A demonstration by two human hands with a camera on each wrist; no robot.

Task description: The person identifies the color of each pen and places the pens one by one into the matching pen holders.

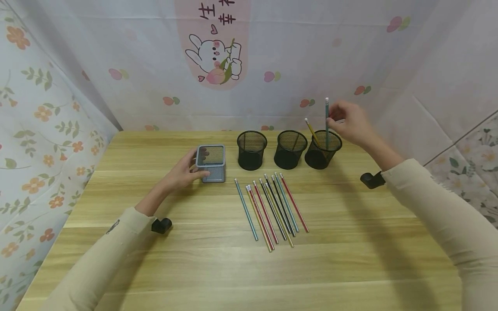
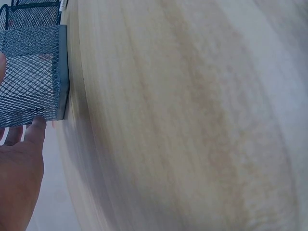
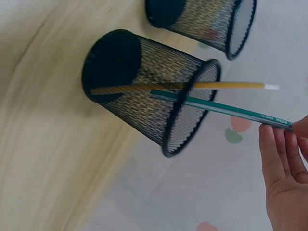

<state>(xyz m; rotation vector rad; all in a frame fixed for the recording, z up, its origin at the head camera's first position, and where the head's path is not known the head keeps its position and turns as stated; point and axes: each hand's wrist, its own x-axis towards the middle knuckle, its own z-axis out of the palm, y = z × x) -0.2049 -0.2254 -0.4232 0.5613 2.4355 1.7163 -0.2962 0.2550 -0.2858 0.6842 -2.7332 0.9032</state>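
My right hand [image 1: 350,123] pinches a green pencil [image 1: 327,116] near its eraser end, above the rightmost black mesh pen cup [image 1: 317,159]. In the right wrist view the pencil's lower part is inside the cup, its tip short of the bottom. A yellow pencil [image 3: 226,85] leans in the same cup, eraser up. At the left, my left hand [image 1: 180,172] grips a square grey mesh pen holder [image 1: 214,172], thumb on the front and fingers around the side and back. The left wrist view shows fingertips against the holder's mesh [image 2: 29,86].
Two more round black mesh cups [image 1: 250,160] [image 1: 288,159] stand in a row between the hands. Several pencils [image 1: 249,211] in blue, red, yellow and black lie side by side on the wooden table [image 1: 186,276], erasers toward the cups. A patterned curtain [image 1: 148,56] hangs behind.
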